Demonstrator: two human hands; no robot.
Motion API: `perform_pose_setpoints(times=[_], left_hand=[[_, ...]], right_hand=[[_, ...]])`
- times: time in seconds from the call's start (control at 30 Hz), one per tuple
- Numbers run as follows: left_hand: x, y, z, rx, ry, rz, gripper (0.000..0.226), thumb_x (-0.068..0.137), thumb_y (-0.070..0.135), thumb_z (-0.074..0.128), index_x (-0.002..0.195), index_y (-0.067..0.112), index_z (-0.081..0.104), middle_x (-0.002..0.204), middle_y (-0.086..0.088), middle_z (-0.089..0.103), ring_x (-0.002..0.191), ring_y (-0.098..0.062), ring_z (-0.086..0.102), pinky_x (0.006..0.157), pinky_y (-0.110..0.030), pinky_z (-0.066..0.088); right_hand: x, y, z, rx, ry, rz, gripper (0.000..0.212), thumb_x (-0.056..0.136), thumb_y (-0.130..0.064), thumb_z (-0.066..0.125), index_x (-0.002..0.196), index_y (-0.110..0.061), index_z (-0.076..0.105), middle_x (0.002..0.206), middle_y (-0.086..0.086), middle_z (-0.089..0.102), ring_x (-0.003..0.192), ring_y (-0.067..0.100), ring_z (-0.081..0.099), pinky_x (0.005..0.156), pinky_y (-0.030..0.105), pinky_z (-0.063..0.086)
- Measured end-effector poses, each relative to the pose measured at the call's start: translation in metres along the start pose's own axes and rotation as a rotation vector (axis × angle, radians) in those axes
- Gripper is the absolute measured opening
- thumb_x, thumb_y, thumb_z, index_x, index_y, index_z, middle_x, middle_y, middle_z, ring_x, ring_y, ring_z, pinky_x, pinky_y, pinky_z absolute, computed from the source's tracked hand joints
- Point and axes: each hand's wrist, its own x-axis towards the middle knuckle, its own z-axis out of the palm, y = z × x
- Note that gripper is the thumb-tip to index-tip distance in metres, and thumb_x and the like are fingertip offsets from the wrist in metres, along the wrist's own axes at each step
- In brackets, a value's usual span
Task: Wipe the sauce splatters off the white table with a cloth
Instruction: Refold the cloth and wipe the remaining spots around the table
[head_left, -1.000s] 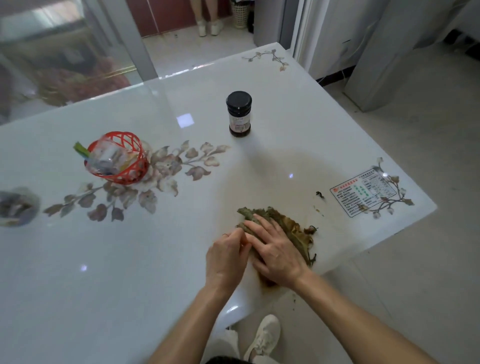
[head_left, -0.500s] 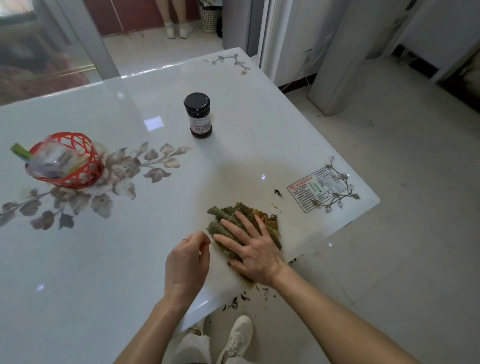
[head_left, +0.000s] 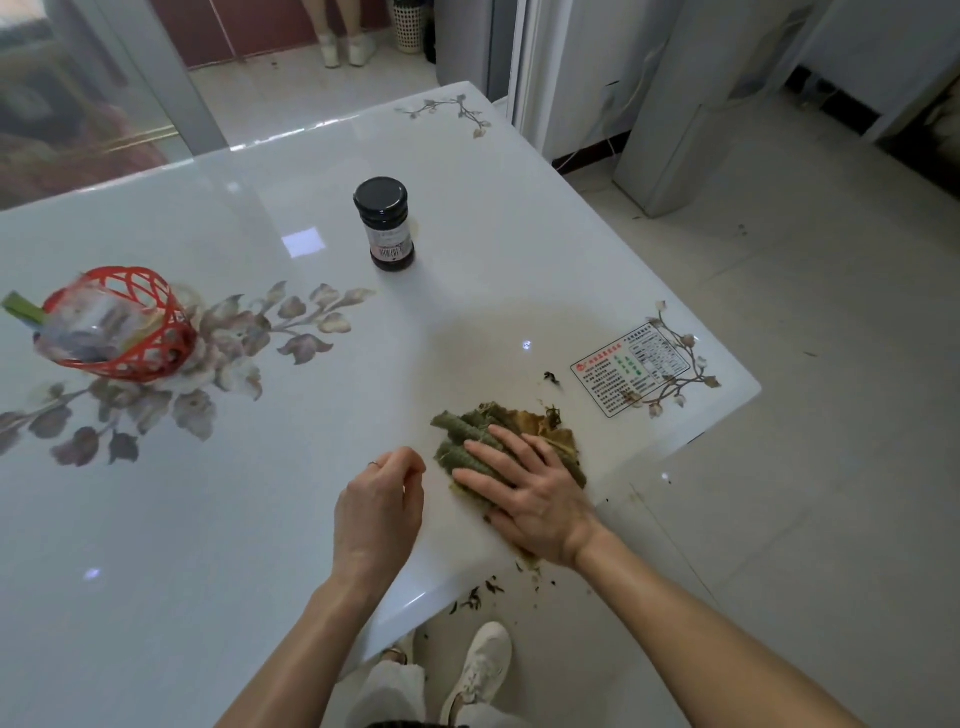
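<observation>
Pressing the crumpled green-brown cloth (head_left: 464, 434) flat under the straight-fingered right hand (head_left: 527, 501) to rub the shiny white table (head_left: 249, 519) clean — left hand (head_left: 378, 512) just beside, loosely curled, holding nothing — dark sauce speck (head_left: 551, 378) beyond the fingertips.

Near part of green cloth (head_left: 467, 434) hidden under right hand (head_left: 535, 499). Fingertips of left hand (head_left: 379, 514) curled out of sight. Print on sticker (head_left: 631, 366) and jar (head_left: 387, 223) label too small to read. Contents of red basket (head_left: 130, 332) blurred. Left side of table (head_left: 208, 545) cut off.
</observation>
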Motion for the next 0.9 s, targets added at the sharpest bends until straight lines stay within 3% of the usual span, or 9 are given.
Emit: perform_pose_setpoints(times=[0.1,0.27,0.43,0.5,0.63,0.9], left_hand=[[0.001,-0.002,0.003,0.009,-0.005,-0.009,0.011,0.082,0.006,0.061,0.079,0.016,0.058,0.070,0.000,0.062,0.054,-0.022,0.053,0.051,-0.030,0.045],[0.001,0.009,0.014,-0.008,-0.037,-0.009,0.012,0.081,0.005,0.062,0.079,0.017,0.058,0.069,0.000,0.061,0.053,-0.024,0.054,0.051,-0.032,0.046],[0.007,0.021,0.023,-0.003,-0.069,0.019,0.011,0.082,0.003,0.060,0.083,0.014,0.059,0.073,-0.001,0.063,0.056,-0.024,0.055,0.052,-0.031,0.045],[0.009,0.023,0.025,-0.006,-0.074,0.022,0.011,0.083,0.003,0.058,0.086,0.013,0.060,0.078,-0.002,0.063,0.058,-0.024,0.056,0.053,-0.033,0.047],[0.015,0.023,0.030,0.005,-0.083,0.020,0.018,0.082,0.000,0.058,0.094,0.013,0.062,0.090,-0.003,0.063,0.069,-0.023,0.059,0.058,-0.034,0.051],[0.034,0.037,0.041,0.012,-0.121,0.050,0.019,0.081,0.001,0.057,0.095,0.014,0.061,0.092,-0.003,0.061,0.074,-0.025,0.058,0.059,-0.036,0.051]], right_hand=[[0.001,-0.018,0.000,0.025,-0.023,0.144,0.053,0.093,-0.044,0.046,0.145,-0.036,0.046,0.159,-0.004,0.035,0.148,0.029,0.027,0.111,0.054,0.034],[0.007,-0.016,-0.001,-0.004,-0.031,0.188,0.055,0.094,-0.047,0.042,0.148,-0.036,0.042,0.157,-0.005,0.037,0.144,0.029,0.032,0.106,0.050,0.035],[0.035,-0.004,-0.004,-0.057,-0.018,0.462,0.057,0.090,-0.047,0.039,0.145,-0.034,0.047,0.154,-0.002,0.042,0.138,0.032,0.036,0.100,0.054,0.042],[0.034,-0.013,-0.001,-0.099,-0.002,0.518,0.059,0.090,-0.046,0.048,0.147,-0.033,0.045,0.156,-0.001,0.040,0.138,0.034,0.037,0.101,0.054,0.041],[0.033,-0.026,0.005,-0.147,0.025,0.556,0.066,0.085,-0.046,0.064,0.147,-0.032,0.045,0.156,0.000,0.040,0.133,0.037,0.039,0.096,0.055,0.044],[0.080,0.008,0.004,-0.200,-0.007,0.687,0.062,0.084,-0.054,0.056,0.144,-0.039,0.048,0.158,-0.003,0.036,0.123,0.037,0.036,0.082,0.046,0.044]])
